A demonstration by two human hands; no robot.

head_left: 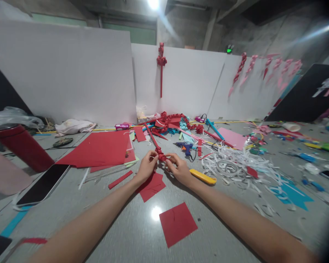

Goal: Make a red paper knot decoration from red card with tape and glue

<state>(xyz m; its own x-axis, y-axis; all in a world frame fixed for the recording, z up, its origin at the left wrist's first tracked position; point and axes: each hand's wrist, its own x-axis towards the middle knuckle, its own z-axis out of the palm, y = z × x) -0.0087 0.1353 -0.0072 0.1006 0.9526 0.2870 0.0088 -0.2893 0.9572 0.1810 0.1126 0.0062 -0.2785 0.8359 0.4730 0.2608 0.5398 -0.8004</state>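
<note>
Between my hands is a red paper ornament [161, 156], a folded cluster with a long thin stem that points away from me. My left hand [148, 165] pinches its left side with the fingertips. On the right side, my right hand [178, 168] grips it between thumb and fingers. Below my left wrist lie overlapping red paper squares [152, 187]. A single red paper square [178, 224] rests nearer to me. Just right of my right hand is a yellow utility knife [203, 177]. A blue glue gun [186, 147] lies behind that hand.
Large red sheets [98, 148], a phone [44, 184] and a red tumbler [23, 146] stand or lie at left. White paper strips [235, 164] are heaped at right. A finished-looking red ornament [161, 69] hangs on the white panel [186, 80] ahead, behind a pile of red paper pieces [170, 120].
</note>
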